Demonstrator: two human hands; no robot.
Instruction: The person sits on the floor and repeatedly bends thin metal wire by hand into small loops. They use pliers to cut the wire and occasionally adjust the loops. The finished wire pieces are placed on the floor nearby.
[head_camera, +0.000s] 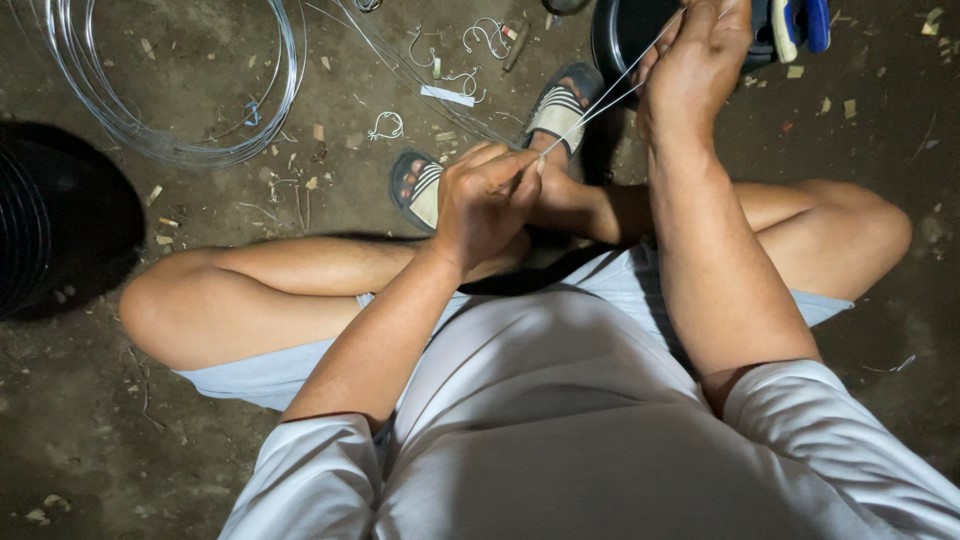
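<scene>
**Stretching a thin wire between our two hands**

Looking down past our white shirt and pale shorts, we see a thin, pale, doubled strand of metal wire (600, 98) drawn taut between our hands. Our left hand (487, 200) sits low and close to the body, just over our crossed ankles, its fingers curled tightly into a fist around the near end of the wire; the pinch itself is hidden inside the fist. Our right hand (697, 60) is raised farther out, toward the top of the view, with its fingers closed over the far end, though we cannot tell exactly how the wire lies among them.

The relation that matters is the wire's long axis: it runs on a diagonal, rising from the left fist up and to the right into the right hand. Of the two, the left hand is the nearer to our body.

Our feet in dark sandals with white stripes (556, 108) rest on the brown dirt floor (880, 150) just under the wire. A large loose coil of silvery wire (150, 130) lies well apart to the left, small bent wire hooks (386, 126) are scattered near the sandals, and a dark round pan (620, 35) stands behind the right hand.
</scene>
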